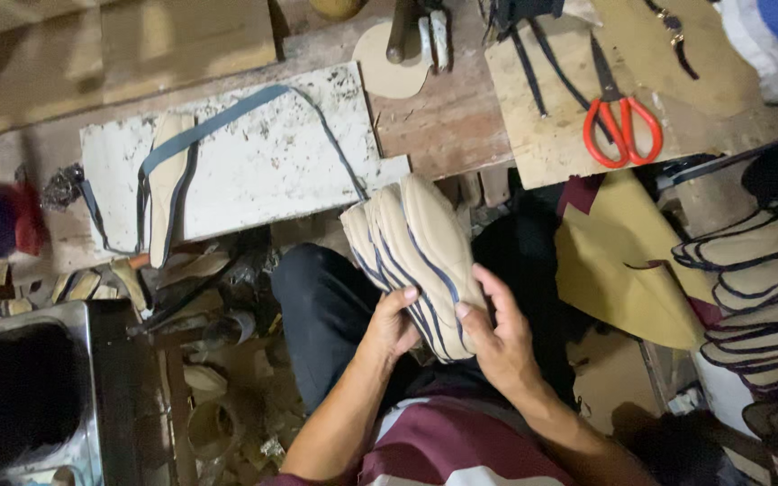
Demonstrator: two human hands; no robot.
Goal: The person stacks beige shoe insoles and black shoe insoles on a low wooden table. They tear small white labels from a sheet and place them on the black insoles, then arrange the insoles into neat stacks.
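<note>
A cluttered wooden desk (pixel 443 126) carries red scissors (pixel 621 121) and a white board (pixel 254 162). Above the lap, the left hand (pixel 392 326) and right hand (pixel 502 335) both grasp a stack of beige insoles (pixel 416 256). Keeping edges aligned would help.

Both hands (pixel 447 328) hold a stack of insoles (pixel 416 256) before the slab (pixel 254 171); scissors (pixel 621 121) lie right of it.

You have: 2 hands, left (pixel 392 328) and right (pixel 499 335) | 1 stack of beige insoles (pixel 416 256) | 1 red-handled scissors (pixel 621 121) | 1 white slab (pixel 254 166)
</note>
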